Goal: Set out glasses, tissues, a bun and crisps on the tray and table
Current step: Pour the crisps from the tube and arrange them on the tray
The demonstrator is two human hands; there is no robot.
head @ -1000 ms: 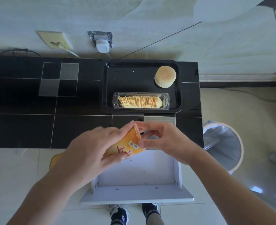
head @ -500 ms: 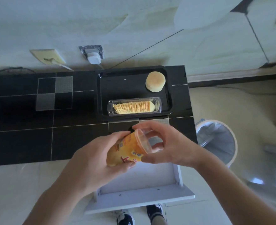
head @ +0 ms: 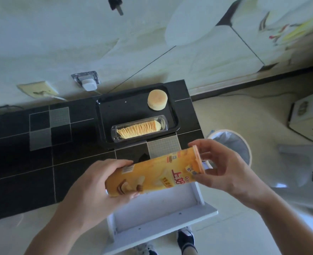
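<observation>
With the round pale bun (head: pixel 157 99) and the clear plastic sleeve of stacked crisps (head: pixel 139 129) already on the black tray (head: pixel 115 115) on the counter (head: pixel 19 162), both hands grip the yellow crisp tube (head: pixel 155 173) (left hand (head: pixel 95 184) its base, right hand (head: pixel 223 168) its lidded end) over the open drawer (head: pixel 157 214), while glasses and tissues, unseen, seemingly remain.

Left hand (head: pixel 96 183) is gripping the base end of the orange crisp tube (head: pixel 155 173); right hand (head: pixel 223 170) is holding its lidded end. Tube is lying roughly level above the open white drawer (head: pixel 161 208). Bun (head: pixel 157 99) and clear crisp insert (head: pixel 139 128) are sitting on the black tray (head: pixel 115 111).
</observation>
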